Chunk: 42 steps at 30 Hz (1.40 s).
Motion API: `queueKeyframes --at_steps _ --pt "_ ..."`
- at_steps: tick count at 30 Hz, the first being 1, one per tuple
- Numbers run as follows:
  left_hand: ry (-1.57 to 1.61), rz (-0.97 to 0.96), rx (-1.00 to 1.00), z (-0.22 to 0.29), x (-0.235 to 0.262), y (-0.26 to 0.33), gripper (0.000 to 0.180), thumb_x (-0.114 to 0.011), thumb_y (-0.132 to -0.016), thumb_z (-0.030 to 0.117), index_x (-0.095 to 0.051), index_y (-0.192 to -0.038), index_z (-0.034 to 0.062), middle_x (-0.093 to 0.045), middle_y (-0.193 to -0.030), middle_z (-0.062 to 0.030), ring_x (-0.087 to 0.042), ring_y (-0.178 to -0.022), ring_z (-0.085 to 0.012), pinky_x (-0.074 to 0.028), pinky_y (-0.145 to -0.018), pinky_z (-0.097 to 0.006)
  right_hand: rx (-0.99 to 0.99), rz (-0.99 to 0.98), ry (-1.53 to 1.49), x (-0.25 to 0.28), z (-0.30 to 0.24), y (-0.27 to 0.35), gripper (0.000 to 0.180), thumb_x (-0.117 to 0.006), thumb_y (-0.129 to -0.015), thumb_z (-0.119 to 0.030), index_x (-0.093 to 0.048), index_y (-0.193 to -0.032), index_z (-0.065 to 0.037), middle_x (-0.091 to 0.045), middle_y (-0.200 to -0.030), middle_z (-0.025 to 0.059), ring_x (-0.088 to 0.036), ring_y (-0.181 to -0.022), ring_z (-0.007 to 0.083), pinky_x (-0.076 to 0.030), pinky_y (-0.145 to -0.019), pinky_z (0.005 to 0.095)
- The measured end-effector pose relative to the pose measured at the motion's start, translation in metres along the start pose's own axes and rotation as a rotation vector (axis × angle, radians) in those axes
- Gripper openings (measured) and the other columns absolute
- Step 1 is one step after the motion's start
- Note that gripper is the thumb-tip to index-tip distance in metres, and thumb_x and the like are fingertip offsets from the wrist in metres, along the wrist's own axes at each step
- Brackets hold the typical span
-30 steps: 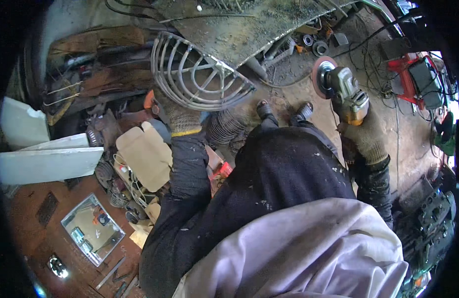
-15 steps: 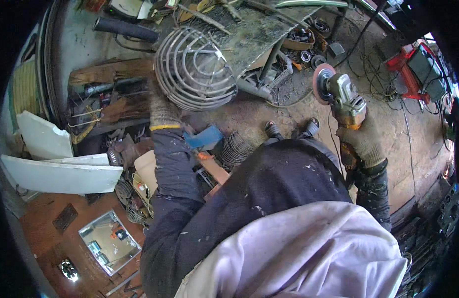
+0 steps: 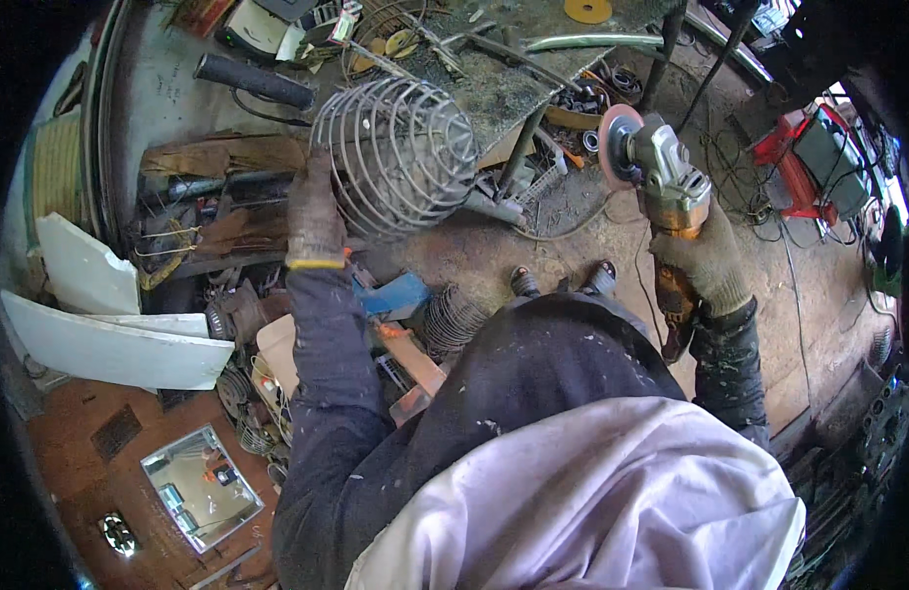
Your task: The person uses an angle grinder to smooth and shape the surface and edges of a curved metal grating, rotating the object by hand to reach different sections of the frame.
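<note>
My left hand (image 3: 317,218), in a dirty knit glove, grips the left rim of a dome-shaped metal wire cage (image 3: 400,162). The cage is made of rings joined by ribs, and its narrow end points right; it is held up in front of the metal bench (image 3: 494,84). Some of my left fingers are hidden at the rim. My gloved right hand (image 3: 705,261) is wrapped round the body of an angle grinder (image 3: 676,187). The grinder's reddish disc (image 3: 620,147) faces left, apart from the cage. Whether the disc spins cannot be told.
A dark padded bar (image 3: 255,82) lies behind the cage. White panels (image 3: 115,339), a blue piece (image 3: 395,295) and coiled wire springs (image 3: 461,320) sit at left. Cables (image 3: 730,177) trail over the floor near a red-and-grey machine (image 3: 809,162). A yellow disc (image 3: 587,10) rests on the bench.
The cage has turned in my left hand, so its narrow end now points right rather than toward the far side. The grinder has shifted slightly left and away from me.
</note>
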<state>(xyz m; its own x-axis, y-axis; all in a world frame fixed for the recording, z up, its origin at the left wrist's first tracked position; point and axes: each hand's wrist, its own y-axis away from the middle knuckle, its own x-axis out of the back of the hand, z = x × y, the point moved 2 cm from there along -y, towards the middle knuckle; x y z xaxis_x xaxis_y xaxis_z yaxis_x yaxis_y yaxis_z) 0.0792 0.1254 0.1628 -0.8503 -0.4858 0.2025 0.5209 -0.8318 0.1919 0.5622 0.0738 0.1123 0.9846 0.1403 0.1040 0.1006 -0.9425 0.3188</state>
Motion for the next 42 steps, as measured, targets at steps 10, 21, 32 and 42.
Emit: queueKeyframes --at_steps 10,21,32,42 --pt "-0.255 -0.081 -0.228 0.075 -0.01 0.002 0.077 -0.064 -0.095 0.058 -0.058 -0.134 -0.0087 -0.066 -0.128 -0.0194 -0.062 -0.108 -0.0272 -0.046 -0.098 -0.037 0.038 -0.068 0.021 0.008 -0.002 -0.014 0.073 -0.086 -0.068 -0.008 -0.056 -0.134 -0.002 -0.069 -0.12 0.0081 -0.066 -0.105 0.0182 -0.053 -0.093 0.0339" --pt "-0.715 0.233 -0.638 0.086 -0.068 -0.019 0.048 -0.066 -0.093 0.03 -0.06 -0.125 -0.0061 -0.066 -0.12 -0.0232 -0.064 -0.106 -0.0363 -0.048 -0.095 -0.045 0.22 0.012 -0.174 0.003 -0.043 -0.07 0.055 -0.084 -0.074 -0.01 -0.062 -0.124 -0.002 -0.07 -0.109 0.0055 -0.066 -0.092 0.015 -0.055 -0.085 0.0335" --pt "-0.585 -0.815 -0.573 -0.022 -0.218 0.121 0.051 -0.075 -0.085 0.049 -0.068 -0.114 0.0084 -0.07 -0.101 -0.0201 -0.067 -0.096 -0.0394 -0.054 -0.082 -0.049 0.303 0.071 -0.546 -0.044 -0.096 -0.145 0.039 -0.068 -0.092 -0.018 -0.058 -0.126 0.0 -0.068 -0.1 0.0091 -0.07 -0.083 0.0219 -0.061 -0.073 0.0367" --pt "0.21 -1.052 -0.27 -0.004 -0.226 0.077 0.052 -0.08 -0.086 0.023 -0.058 -0.129 0.0054 -0.07 -0.103 -0.0096 -0.07 -0.08 -0.0258 -0.059 -0.07 -0.044 0.219 -0.306 -0.882 -0.038 -0.127 -0.206 0.041 -0.066 -0.092 -0.022 -0.059 -0.125 0.001 -0.071 -0.103 0.0166 -0.073 -0.086 0.0297 -0.063 -0.079 0.0441"
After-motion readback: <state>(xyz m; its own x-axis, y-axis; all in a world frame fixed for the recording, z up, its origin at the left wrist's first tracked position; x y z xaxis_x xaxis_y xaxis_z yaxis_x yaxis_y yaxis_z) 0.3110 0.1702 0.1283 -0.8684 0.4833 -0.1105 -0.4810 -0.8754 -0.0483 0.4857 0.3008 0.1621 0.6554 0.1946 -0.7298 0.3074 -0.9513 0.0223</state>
